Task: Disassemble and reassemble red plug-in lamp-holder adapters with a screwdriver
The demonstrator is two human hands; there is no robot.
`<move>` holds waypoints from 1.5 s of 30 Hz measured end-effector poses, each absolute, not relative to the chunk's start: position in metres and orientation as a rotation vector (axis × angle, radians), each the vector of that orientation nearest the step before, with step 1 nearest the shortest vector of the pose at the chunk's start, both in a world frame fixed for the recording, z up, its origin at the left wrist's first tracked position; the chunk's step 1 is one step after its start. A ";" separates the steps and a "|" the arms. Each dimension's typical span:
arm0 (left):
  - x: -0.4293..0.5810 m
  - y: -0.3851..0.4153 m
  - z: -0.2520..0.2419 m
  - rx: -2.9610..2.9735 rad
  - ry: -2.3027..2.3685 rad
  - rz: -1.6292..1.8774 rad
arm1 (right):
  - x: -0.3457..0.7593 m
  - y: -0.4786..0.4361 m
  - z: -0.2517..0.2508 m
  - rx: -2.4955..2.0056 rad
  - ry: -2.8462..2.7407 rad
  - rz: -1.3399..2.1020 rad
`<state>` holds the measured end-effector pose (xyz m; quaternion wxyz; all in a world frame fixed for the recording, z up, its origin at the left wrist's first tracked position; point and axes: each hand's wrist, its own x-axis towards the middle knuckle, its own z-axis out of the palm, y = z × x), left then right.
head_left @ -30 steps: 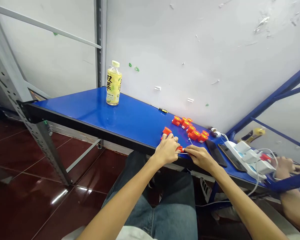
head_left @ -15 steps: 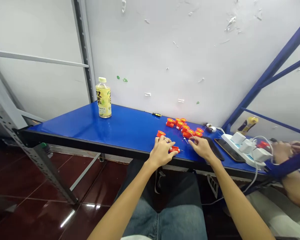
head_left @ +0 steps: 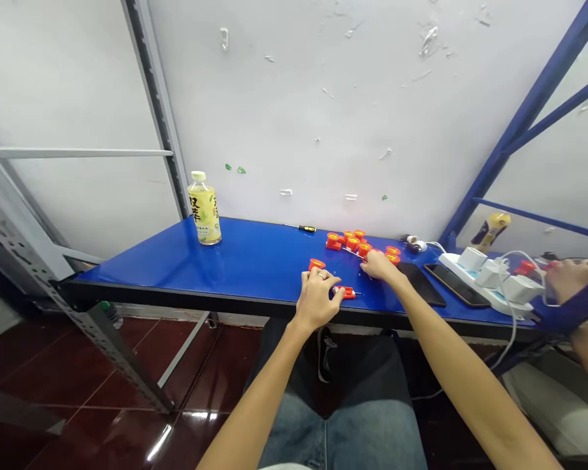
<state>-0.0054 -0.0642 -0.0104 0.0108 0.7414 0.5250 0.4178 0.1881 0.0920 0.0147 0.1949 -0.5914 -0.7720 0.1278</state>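
My left hand (head_left: 318, 297) rests at the blue tabletop's front edge, its fingertips on a small orange-red plastic part (head_left: 345, 293) with a thin metal pin sticking out to the right. Another orange-red part (head_left: 316, 264) sits just beyond those fingers. My right hand (head_left: 378, 265) is farther back, next to a cluster of several similar orange-red parts (head_left: 357, 243). A thin metal pin (head_left: 351, 252) extends from its fingers into the cluster. The fingers hide the pin's near end.
A yellow-labelled plastic bottle (head_left: 204, 211) and a small screwdriver (head_left: 304, 228) stand on the blue table (head_left: 142, 274) against the wall. To the right lie several phones (head_left: 421, 284) and a white power strip (head_left: 485, 281). A co-worker's hand (head_left: 571, 277) is at far right.
My right hand has moved away from my left hand, back toward the cluster, carrying the pin. The view has also shifted, so the table appears lower and more level.
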 end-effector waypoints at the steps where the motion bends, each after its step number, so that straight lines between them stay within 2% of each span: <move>1: -0.006 -0.065 -0.010 2.307 1.630 1.310 | 0.190 0.092 0.017 -1.616 -2.142 0.406; 10: -0.001 -0.068 -0.002 2.177 1.542 1.476 | 0.177 0.038 0.019 -0.956 -1.769 0.804; 17: 0.001 -0.068 0.004 2.120 1.498 1.503 | 0.135 -0.001 0.006 -0.681 -1.612 0.861; 22: -0.012 -0.065 0.008 2.145 1.542 1.435 | 0.148 -0.003 0.006 -0.675 -1.771 0.761; 32: -0.021 -0.050 0.011 2.365 1.502 1.193 | 0.193 0.000 0.010 -0.799 -2.148 0.352; 45: -0.014 -0.050 0.010 2.394 1.614 1.146 | 0.221 0.006 0.000 -0.805 -2.318 0.138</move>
